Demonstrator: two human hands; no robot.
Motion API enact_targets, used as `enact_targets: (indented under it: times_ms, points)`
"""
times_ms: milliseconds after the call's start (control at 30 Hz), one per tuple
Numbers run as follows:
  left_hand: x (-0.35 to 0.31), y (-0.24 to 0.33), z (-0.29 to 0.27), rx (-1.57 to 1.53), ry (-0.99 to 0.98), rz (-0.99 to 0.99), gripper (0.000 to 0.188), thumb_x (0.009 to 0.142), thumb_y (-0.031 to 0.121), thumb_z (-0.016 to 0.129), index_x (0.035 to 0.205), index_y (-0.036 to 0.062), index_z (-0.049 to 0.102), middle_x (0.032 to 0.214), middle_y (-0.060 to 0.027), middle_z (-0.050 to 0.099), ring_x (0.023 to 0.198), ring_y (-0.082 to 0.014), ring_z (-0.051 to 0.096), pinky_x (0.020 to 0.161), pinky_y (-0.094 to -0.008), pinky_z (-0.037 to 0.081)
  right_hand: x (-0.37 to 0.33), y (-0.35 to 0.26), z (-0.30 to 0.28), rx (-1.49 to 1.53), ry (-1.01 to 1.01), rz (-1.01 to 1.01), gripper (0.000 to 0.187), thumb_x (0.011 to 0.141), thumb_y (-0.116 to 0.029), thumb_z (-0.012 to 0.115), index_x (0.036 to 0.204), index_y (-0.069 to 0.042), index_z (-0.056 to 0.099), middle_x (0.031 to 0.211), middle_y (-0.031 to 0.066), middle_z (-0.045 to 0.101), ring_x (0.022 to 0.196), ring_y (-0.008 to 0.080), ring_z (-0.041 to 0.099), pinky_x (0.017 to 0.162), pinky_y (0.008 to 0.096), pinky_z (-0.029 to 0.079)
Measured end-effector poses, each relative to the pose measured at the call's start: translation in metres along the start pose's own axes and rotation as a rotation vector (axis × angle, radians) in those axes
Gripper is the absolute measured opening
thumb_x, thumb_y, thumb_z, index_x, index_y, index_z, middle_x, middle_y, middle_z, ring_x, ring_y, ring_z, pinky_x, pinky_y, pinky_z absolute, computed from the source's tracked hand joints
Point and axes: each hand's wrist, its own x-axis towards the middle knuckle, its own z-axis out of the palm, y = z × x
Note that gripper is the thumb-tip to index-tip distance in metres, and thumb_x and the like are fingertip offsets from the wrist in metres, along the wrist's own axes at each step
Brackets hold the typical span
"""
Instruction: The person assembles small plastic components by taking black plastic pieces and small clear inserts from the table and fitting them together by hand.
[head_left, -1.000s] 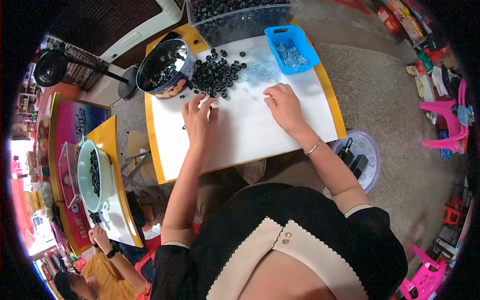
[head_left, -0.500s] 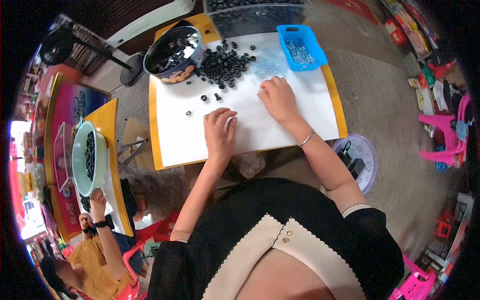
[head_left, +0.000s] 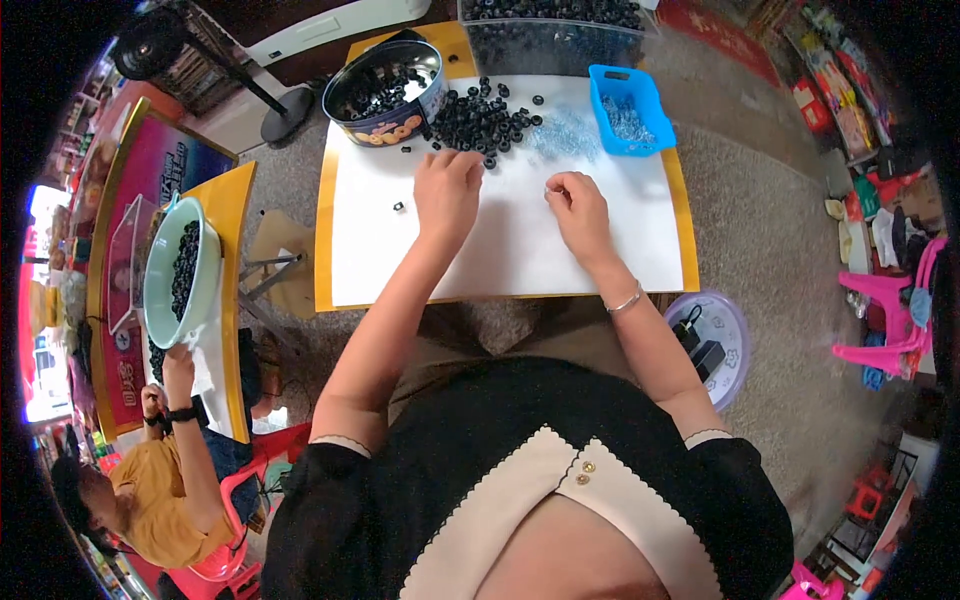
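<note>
Small black ring-shaped parts (head_left: 475, 122) lie in a loose pile on the white sheet (head_left: 375, 265) of the table. At the pile's near edge, my left hand (head_left: 447, 195) bends down with its fingers curled together; whatever lies under its fingertips is hidden. To its right, my right hand (head_left: 583, 215) is held in a pinch over the white sheet. Anything between that thumb and finger is too small to name. Beyond the right hand, tiny clear bluish pieces (head_left: 565, 137) are spread beside a blue basket (head_left: 637, 150). One dark-and-white small part (head_left: 399, 207) sits alone left of my left hand.
A round tin (head_left: 385, 130) of black parts stands at the back left, before a clear bin (head_left: 550, 45) full of them. Left, another person (head_left: 165, 490) works by a pale green basin (head_left: 205, 275). A fan stand (head_left: 287, 115) and a lilac tub (head_left: 735, 345) flank the table.
My left hand has moved forward to the pile's near edge, over where a few loose rings lay. The right hand keeps its pinch on the right. The whole view has shifted slightly.
</note>
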Motion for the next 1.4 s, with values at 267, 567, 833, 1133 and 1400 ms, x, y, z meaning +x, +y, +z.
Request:
enact_targets:
  times_ms: [267,567,833,1133,1400]
  points:
    - [0.005,-0.003,0.024,0.245,-0.149,0.123,0.019,0.074,0.012,0.066,0.092,0.0108,0.069,0.093,-0.0063,0.062,0.093,-0.0263,0.051,0.082,-0.0381,0.040,-0.006,0.002,-0.002,-0.014,0.019,-0.082,0.009,0.079,-0.005,0.061,0.087,-0.002,0.058,0.082,0.0113,0.058,0.079,0.0259,0.054,0.071,0.0358,0.045]
    - [-0.023,0.008,-0.010,-0.285,-0.045,-0.183,0.019,0.080,0.009,0.068,0.098,0.0066,0.068,0.093,-0.0046,0.065,0.084,-0.0207,0.054,0.076,-0.0335,0.045,-0.006,-0.003,0.000,-0.250,0.087,-0.187,0.012,0.077,-0.002,0.058,0.089,-0.003,0.059,0.091,0.0125,0.057,0.087,0.0317,0.052,0.079,0.0421,0.042]
    - [-0.045,0.013,-0.031,-1.339,-0.236,-0.893,0.026,0.091,0.013,0.058,0.112,-0.0022,0.061,0.092,-0.0061,0.061,0.077,-0.0102,0.054,0.067,-0.0217,0.043,0.002,-0.003,-0.003,-0.224,0.126,-0.168,0.016,0.077,-0.002,0.060,0.093,-0.002,0.062,0.093,0.0120,0.058,0.090,0.0304,0.053,0.080,0.0399,0.043]
    - [-0.075,0.005,-0.030,-1.720,-0.261,-1.016,0.028,0.095,0.018,0.054,0.115,-0.0017,0.054,0.091,-0.0085,0.060,0.072,-0.0122,0.056,0.062,-0.0229,0.046,-0.025,-0.066,-0.002,-0.035,-0.026,-0.235,0.018,0.076,-0.005,0.066,0.093,-0.005,0.063,0.093,0.0118,0.059,0.091,0.0298,0.054,0.082,0.0378,0.042]
    - [-0.074,0.023,-0.038,-1.771,-0.423,-0.989,0.029,0.094,0.022,0.055,0.113,-0.0008,0.057,0.086,-0.0068,0.061,0.071,-0.0134,0.056,0.062,-0.0237,0.045,-0.034,-0.085,0.000,0.316,-0.189,0.005,0.013,0.083,-0.001,0.061,0.096,0.000,0.065,0.091,0.0076,0.060,0.082,0.0143,0.059,0.073,0.0265,0.048]
